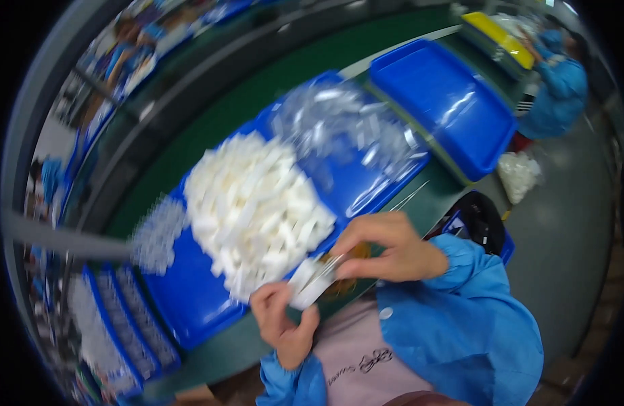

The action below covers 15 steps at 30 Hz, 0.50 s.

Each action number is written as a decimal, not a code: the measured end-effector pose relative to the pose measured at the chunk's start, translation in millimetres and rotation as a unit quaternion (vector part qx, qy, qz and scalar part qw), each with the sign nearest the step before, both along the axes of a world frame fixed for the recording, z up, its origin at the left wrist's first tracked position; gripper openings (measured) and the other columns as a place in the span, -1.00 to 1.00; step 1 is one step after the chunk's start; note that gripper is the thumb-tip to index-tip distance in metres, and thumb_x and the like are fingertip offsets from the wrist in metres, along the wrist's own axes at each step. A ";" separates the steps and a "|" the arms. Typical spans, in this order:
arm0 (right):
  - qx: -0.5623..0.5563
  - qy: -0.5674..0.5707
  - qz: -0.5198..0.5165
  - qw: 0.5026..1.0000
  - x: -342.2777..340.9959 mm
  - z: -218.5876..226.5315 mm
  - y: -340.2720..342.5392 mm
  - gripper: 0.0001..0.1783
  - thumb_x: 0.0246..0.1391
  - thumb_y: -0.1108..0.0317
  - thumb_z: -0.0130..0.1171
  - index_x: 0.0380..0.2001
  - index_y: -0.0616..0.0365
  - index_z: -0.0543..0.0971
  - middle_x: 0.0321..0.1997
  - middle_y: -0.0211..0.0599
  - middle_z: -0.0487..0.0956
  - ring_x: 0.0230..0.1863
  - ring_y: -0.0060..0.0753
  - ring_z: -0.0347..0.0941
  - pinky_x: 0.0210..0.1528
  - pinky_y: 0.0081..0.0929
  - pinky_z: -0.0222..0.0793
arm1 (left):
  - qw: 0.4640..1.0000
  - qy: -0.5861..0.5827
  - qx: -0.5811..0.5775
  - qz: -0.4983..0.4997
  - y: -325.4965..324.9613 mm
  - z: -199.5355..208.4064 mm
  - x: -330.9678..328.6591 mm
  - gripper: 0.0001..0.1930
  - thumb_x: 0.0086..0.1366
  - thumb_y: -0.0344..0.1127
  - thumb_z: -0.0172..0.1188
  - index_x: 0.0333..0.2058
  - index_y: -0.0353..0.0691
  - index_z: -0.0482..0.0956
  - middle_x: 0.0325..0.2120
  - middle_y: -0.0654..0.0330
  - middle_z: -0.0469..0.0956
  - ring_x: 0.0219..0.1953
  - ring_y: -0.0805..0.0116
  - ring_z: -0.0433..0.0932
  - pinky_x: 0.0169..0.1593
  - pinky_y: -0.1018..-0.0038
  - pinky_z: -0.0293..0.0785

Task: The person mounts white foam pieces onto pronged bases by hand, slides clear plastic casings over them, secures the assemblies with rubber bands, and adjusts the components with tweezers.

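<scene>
Both my hands meet over the near edge of the blue tray. My left hand [285, 321] pinches a small white strip-like piece [312, 284] between thumb and fingers. From the right, my right hand [393, 249] closes thumb and forefinger on a slim shiny metal tool [328, 266], whose tip lies against the white piece. Blur hides the tool's exact kind. Just beyond my hands, a large heap of similar white pieces [251, 203] covers the middle of the tray. Yellowish-brown bands or loops [342, 284] show partly beneath my right hand.
Clear plastic pieces [345, 125] lie in a blue tray beyond the heap. Farther right stands another blue tray [447, 101]. Small translucent parts [159, 233] and stacked blue bins [126, 318] are at left. A person in blue [555, 88] works by a yellow-rimmed bin [498, 40].
</scene>
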State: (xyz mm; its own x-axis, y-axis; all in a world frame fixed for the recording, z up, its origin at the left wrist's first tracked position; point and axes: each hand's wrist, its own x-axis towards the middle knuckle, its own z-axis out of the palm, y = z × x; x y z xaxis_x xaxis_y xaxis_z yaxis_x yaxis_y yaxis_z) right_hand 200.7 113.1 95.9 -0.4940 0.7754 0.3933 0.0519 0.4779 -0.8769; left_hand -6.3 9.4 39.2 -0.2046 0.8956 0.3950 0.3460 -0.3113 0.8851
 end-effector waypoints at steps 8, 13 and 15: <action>0.049 0.011 0.019 0.999 3.1 -4.7 -4.5 -0.78 -0.02 0.42 0.31 -0.28 0.22 0.56 -0.27 -0.26 0.59 -0.20 -0.25 0.51 -0.11 -0.43 0.38 | 0.961 -0.264 -0.084 -0.015 7.7 -1.4 7.9 -0.55 0.05 -0.57 0.24 -0.03 -0.41 0.43 0.01 0.06 0.35 0.07 0.27 0.39 0.11 0.38 0.36; 0.092 0.065 -0.038 0.993 3.9 -8.7 -1.7 -0.79 -0.02 0.36 0.32 -0.28 0.17 0.60 -0.23 -0.32 0.59 -0.11 -0.29 0.48 -0.02 -0.31 0.33 | 0.940 -0.334 -0.024 -0.071 6.7 -9.4 4.1 -0.54 0.06 -0.58 0.23 -0.01 -0.39 0.41 0.01 0.06 0.35 0.04 0.27 0.41 0.11 0.38 0.34; 0.152 0.038 -0.079 0.984 2.1 -7.4 -2.2 -0.79 -0.04 0.35 0.33 -0.29 0.13 0.62 -0.24 -0.37 0.59 -0.09 -0.30 0.46 0.04 -0.26 0.29 | 0.932 -0.356 -0.050 -0.043 8.1 4.2 12.9 -0.52 0.07 -0.56 0.24 0.01 -0.37 0.39 -0.01 0.07 0.37 0.03 0.28 0.42 0.10 0.39 0.35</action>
